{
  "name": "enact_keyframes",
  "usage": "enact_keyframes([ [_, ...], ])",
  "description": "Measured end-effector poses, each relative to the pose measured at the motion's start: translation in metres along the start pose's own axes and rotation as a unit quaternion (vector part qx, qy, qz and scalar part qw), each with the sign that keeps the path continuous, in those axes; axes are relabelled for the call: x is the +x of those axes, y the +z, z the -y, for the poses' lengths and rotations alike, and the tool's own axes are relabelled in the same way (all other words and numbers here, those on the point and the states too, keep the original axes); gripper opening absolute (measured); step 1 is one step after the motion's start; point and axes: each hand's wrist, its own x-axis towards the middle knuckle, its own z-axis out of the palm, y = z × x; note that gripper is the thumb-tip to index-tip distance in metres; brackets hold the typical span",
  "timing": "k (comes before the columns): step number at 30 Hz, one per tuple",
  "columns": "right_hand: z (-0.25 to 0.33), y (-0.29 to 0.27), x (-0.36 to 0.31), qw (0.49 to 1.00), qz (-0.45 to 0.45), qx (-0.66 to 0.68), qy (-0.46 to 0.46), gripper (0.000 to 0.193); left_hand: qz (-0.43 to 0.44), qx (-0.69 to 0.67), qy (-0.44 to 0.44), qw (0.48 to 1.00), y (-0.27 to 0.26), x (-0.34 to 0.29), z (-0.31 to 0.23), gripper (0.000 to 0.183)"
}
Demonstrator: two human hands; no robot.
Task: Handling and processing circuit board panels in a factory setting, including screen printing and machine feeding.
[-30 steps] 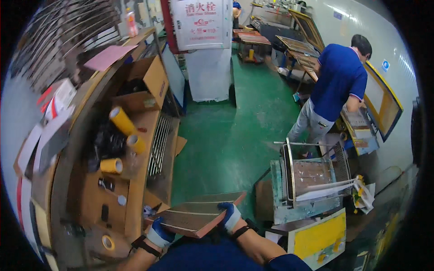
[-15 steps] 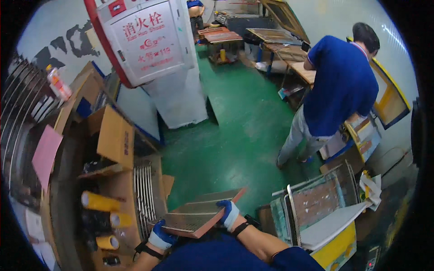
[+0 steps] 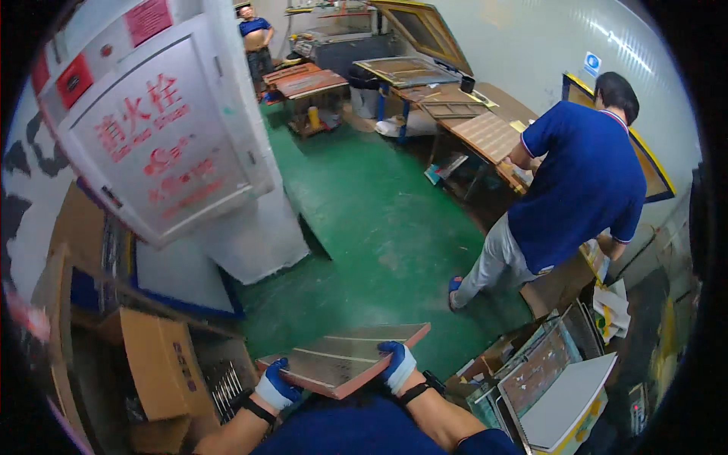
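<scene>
At far left, an open cardboard box (image 3: 159, 371). Next, with the gloved left hand (image 3: 277, 385), grasping the left edge of a flat, reddish-edged panel (image 3: 345, 362). Held up close before the torso (image 3: 364, 428), over the green floor (image 3: 364, 243); by appearances already lifted, not set down, with no telling how much remains. Pointing one corner back at the torso, with the long axis seemingly running away and rightward, though uncertain under foreshortening. With the right hand (image 3: 399, 368), likewise gloved, clasping the right edge. Farther right, a tilted white board (image 3: 565, 398) and, beyond, a co-worker (image 3: 576, 178) in blue.
</scene>
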Motion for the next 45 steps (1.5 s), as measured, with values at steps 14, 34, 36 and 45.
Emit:
enact_keyframes([
  [14, 0.294, 0.056, 0.241, 0.991, 0.032, 0.128, 0.02, 0.019, -0.035, 0.006, 0.057, 0.998, 0.085, 0.325, -0.181, 0.045],
  [34, 0.79, 0.255, 0.455, 0.926, 0.152, 0.175, -0.297, 0.031, 0.176, -0.219, 0.035, 0.959, 0.34, 0.756, -0.648, 0.052],
  [36, 0.83, 0.26, 0.489, 0.92, 0.156, 0.245, -0.263, 0.033, 0.173, -0.195, 0.023, 0.965, 0.36, 0.805, -0.687, 0.052],
  [45, 0.995, 0.245, 0.619, 0.897, 0.14, 0.319, -0.271, 0.019, 0.211, -0.13, -0.009, 0.969, 0.441, 1.035, -0.759, 0.056],
])
